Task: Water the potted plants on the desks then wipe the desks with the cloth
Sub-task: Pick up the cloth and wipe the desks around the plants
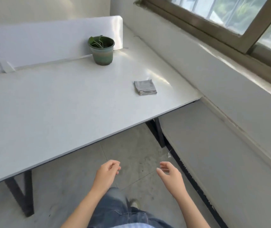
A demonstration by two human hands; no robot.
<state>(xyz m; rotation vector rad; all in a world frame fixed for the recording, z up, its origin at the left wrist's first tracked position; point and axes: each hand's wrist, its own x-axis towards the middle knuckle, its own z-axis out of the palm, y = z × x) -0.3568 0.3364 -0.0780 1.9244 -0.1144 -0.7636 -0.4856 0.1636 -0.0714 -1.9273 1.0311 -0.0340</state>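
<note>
Ahead of both hands, on the white desk [49, 112], I see the folded grey cloth [145, 87] lying flat, well beyond the right hand [169, 171] and slightly to its left. Farther off, straight beyond the left hand [109, 170], the potted plant [101, 50] stands upright just in front of the white partition [49, 38]. Both hands hang over the floor, short of the desk edge. The left one's fingers are loosely curled on nothing; the right one's are relaxed and released.
</note>
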